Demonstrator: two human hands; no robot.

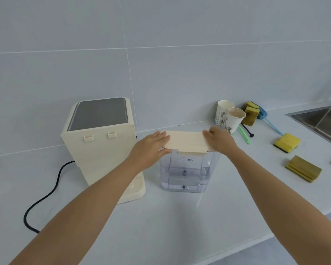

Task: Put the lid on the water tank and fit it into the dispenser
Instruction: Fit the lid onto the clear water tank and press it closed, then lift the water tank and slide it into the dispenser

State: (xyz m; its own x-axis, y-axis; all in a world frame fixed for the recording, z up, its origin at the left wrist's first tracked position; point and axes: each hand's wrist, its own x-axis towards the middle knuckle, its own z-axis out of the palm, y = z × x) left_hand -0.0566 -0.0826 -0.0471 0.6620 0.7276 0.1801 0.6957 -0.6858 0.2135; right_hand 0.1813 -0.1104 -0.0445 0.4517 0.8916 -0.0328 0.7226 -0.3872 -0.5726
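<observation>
A clear plastic water tank [185,173] stands upright on the white counter, with a little water in its bottom. A cream lid [186,142] lies flat across its top. My left hand [151,148] grips the lid's left end, thumb under the edge. My right hand [220,140] holds the lid's right end. The cream water dispenser [101,148] stands to the left of the tank, its back face with two small clips turned toward me. Tank and dispenser stand apart.
A black power cord [46,196] runs from the dispenser across the counter at left. Two paper cups [229,116], several yellow sponges [287,142], a blue brush [269,123] and a green stick lie at right. A steel sink [323,121] sits at far right. The tiled wall is close behind.
</observation>
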